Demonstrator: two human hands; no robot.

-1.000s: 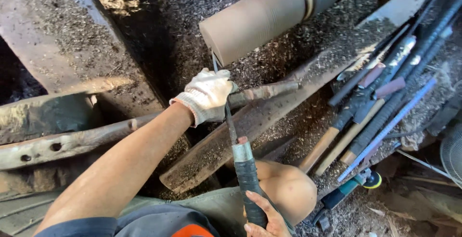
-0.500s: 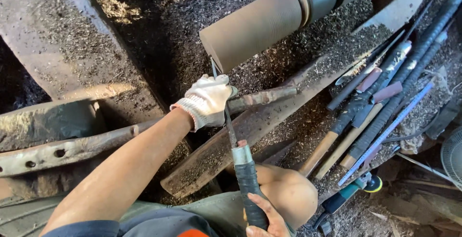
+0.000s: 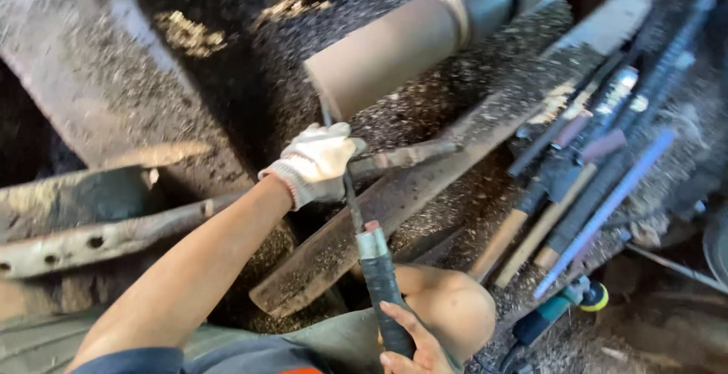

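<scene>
Turning chisel runs centre, near to far; tip meets blurred wooden cylinder, contact point hard to see. Gloved left hand wraps blade on tool rest. Bare right hand, partly cut off at near edge, closed round handle.

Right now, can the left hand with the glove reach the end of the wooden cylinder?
Probably yes. The gloved left hand rests on the tool rest bar, just below the cut end of the wooden cylinder. Only the chisel blade passes between them; nothing else blocks the way.
</scene>
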